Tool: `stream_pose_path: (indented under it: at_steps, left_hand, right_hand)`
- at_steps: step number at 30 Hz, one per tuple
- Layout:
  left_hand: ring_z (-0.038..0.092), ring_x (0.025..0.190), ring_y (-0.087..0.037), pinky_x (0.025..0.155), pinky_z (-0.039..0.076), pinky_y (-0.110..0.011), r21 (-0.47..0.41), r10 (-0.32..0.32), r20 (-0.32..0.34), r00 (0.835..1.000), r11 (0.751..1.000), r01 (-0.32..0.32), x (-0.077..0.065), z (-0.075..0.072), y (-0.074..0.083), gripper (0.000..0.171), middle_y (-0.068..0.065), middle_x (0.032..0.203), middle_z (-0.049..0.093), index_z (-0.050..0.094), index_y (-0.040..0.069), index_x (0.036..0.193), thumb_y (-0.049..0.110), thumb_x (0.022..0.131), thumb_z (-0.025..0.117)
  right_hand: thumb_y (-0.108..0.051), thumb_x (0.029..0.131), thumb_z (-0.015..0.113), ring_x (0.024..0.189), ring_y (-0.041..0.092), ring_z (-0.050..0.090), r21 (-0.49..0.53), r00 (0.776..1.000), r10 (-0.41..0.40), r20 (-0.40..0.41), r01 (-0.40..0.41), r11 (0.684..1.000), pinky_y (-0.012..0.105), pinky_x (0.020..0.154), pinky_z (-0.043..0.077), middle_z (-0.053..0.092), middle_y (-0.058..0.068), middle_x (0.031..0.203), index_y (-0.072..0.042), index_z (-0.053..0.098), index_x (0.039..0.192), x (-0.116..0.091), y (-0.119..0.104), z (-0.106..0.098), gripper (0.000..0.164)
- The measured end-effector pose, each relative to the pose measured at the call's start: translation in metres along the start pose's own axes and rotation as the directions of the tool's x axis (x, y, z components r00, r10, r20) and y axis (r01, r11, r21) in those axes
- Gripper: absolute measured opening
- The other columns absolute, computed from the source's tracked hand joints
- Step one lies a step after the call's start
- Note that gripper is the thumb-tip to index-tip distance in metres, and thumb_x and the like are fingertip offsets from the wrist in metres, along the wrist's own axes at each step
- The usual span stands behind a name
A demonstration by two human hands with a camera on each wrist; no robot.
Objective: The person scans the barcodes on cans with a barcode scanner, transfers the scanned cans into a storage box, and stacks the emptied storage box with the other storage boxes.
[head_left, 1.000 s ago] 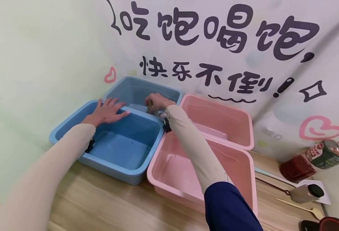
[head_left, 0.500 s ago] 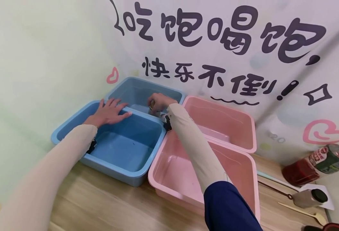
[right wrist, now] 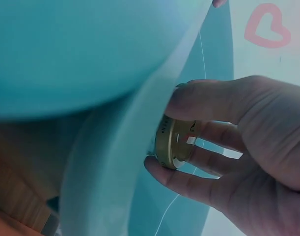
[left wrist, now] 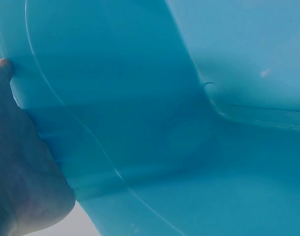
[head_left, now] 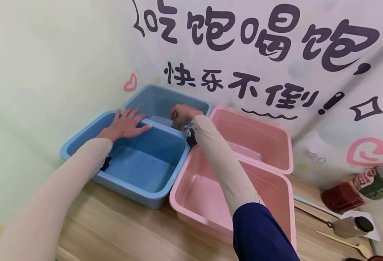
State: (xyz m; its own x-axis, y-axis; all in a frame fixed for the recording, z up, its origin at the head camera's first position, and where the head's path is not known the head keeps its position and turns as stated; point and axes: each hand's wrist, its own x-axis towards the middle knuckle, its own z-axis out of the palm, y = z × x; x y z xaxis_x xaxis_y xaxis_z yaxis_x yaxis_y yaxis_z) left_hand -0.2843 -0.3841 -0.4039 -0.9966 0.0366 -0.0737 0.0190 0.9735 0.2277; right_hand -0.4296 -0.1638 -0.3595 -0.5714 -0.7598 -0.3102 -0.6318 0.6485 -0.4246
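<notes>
My right hand (head_left: 182, 114) reaches into the back blue basin (head_left: 155, 96) and grips a jar by its gold lid (right wrist: 177, 140). In the right wrist view the thumb and fingers are curled around the lid; the basin's rim hides most of the jar's body. My left hand (head_left: 124, 125) lies with spread, straight fingers on the rim where the front blue basin (head_left: 136, 170) meets the back one. In the left wrist view only part of that hand (left wrist: 29, 162) shows, against the basin's wall.
Two pink basins, one in front (head_left: 204, 192) and one at the back (head_left: 253, 137), stand right of the blue ones. Farther right are a red sauce bottle (head_left: 343, 197), a black-capped jar (head_left: 353, 226), a pale wooden spoon (head_left: 362, 250) and a white spatula (head_left: 371, 221).
The head view has swung slightly, so everything sits a little farther right in it. Both hands keep their places at the blue basins, and the right still grips the jar.
</notes>
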Motion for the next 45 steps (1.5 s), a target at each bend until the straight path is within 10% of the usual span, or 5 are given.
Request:
stream_pose_path:
  at_steps: [28,38,45]
  left_hand:
    - [0.01,0.15,-0.049,0.117,-0.006,-0.072,0.007,-0.004,-0.005,1.0,1.0,0.004,0.001,-0.001,0.0,0.079,-0.025,0.163,0.019,0.028,0.015,0.158,0.065,0.098,0.038]
    - [0.011,0.149,-0.05,0.116,-0.005,-0.073,0.003,-0.007,-0.015,1.0,1.0,0.007,0.0,-0.001,0.002,0.077,-0.026,0.162,0.02,0.03,0.014,0.157,0.063,0.098,0.039]
    - [0.012,0.149,-0.05,0.116,-0.005,-0.073,0.006,-0.005,-0.019,1.0,1.0,0.005,0.003,0.002,-0.002,0.085,-0.026,0.162,0.02,0.03,0.014,0.157,0.073,0.095,0.034]
  right_hand:
    - [0.0,0.085,0.057,0.079,0.02,0.058,-0.03,0.994,0.103,0.033,-0.102,0.994,0.029,0.058,0.053,0.059,0.008,0.109,-0.016,0.07,0.111,0.005,-0.025,0.009,0.034]
    - [-0.008,0.089,0.062,0.07,0.019,0.054,0.016,0.976,0.205,-0.073,-0.204,0.979,0.03,0.056,0.045,0.057,0.004,0.082,-0.012,0.069,0.086,0.014,-0.036,0.022,0.008]
    - [-0.009,0.092,0.06,0.054,0.016,0.033,0.07,0.952,0.29,-0.102,-0.284,0.956,0.031,0.05,0.032,0.034,0.001,0.062,-0.013,0.047,0.064,0.018,-0.034,0.028,0.031]
